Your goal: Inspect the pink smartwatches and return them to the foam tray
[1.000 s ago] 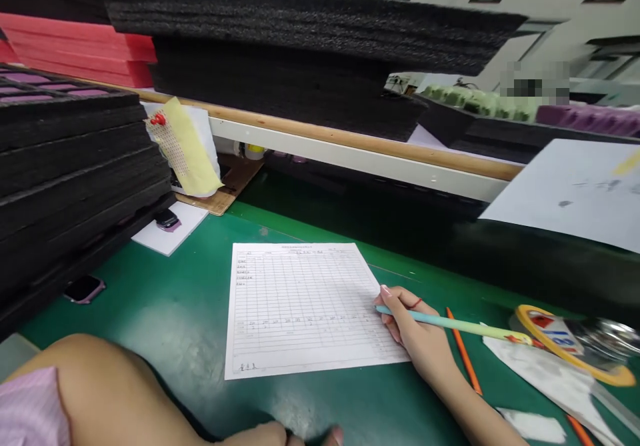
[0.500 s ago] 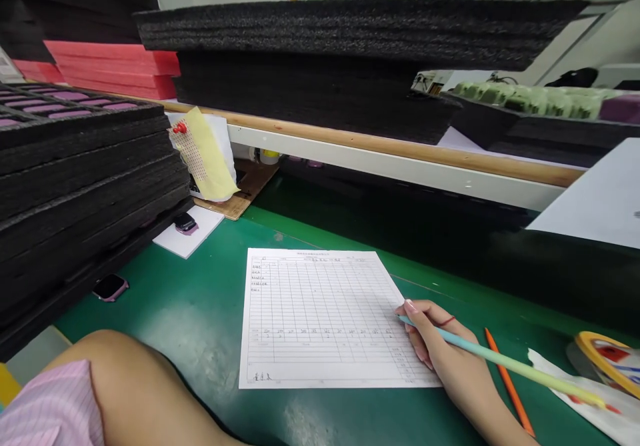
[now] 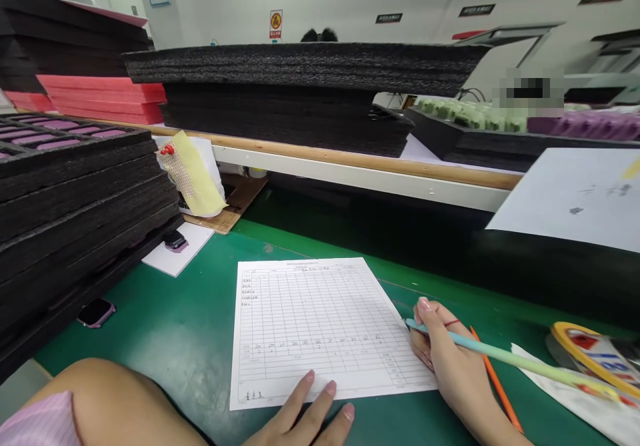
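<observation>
A printed form with a grid [image 3: 320, 323] lies on the green table [image 3: 190, 326] in front of me. My right hand [image 3: 445, 359] is closed on a light blue and green pen [image 3: 510, 361], its tip at the sheet's right edge. My left hand [image 3: 310, 416] lies flat with fingers stretched out on the sheet's bottom edge and holds nothing. My left arm [image 3: 115, 406] crosses the lower left.
Stacks of black foam trays [image 3: 75, 206] stand at the left and on the shelf [image 3: 300, 93] behind. A pink smartwatch [image 3: 95, 313] and a second watch [image 3: 175, 241] lie at the left. An orange pencil [image 3: 495, 383], tape roll [image 3: 595, 359] and a white sheet [image 3: 575, 196] are at the right.
My left hand has come into view and settled flat on the form's bottom edge. The right hand with the pen stays at the sheet's right edge. The camera has tilted up slightly.
</observation>
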A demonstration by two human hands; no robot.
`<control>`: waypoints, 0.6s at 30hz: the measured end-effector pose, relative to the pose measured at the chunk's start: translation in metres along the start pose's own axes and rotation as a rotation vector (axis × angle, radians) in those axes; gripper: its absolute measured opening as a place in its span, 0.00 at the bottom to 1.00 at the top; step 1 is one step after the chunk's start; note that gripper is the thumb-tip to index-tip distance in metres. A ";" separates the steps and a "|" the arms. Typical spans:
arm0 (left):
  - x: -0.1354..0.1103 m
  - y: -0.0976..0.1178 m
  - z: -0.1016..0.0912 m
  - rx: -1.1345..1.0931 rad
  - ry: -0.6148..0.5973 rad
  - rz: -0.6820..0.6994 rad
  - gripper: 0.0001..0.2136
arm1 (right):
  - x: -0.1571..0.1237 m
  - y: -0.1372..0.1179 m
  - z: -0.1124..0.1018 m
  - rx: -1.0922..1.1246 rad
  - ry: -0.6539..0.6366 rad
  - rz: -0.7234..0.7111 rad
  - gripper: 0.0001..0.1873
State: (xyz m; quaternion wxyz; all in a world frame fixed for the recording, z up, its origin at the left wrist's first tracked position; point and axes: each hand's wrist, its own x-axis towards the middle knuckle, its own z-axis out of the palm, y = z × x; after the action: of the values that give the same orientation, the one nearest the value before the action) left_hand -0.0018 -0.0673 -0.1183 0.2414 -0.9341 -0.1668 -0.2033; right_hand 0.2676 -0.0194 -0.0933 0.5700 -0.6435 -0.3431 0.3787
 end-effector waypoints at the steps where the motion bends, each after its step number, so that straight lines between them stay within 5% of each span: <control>1: -0.001 -0.001 0.000 0.003 -0.011 -0.002 0.22 | 0.001 0.000 0.000 0.032 0.020 0.000 0.33; 7: -0.001 -0.002 0.002 0.016 -0.054 0.018 0.27 | 0.005 -0.001 0.002 0.108 0.012 0.017 0.35; 11: 0.005 -0.003 0.000 0.018 -0.026 0.043 0.21 | 0.002 -0.002 0.004 0.062 -0.040 0.025 0.36; 18: 0.007 -0.001 0.009 0.082 -0.015 0.085 0.23 | -0.029 -0.001 0.020 -0.038 -0.191 -0.001 0.36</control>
State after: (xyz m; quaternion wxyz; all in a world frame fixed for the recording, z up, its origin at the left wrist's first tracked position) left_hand 0.0065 -0.0599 -0.1215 0.2865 -0.9312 -0.1369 -0.1791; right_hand 0.2364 -0.0348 -0.0908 0.5226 -0.6150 -0.4031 0.4314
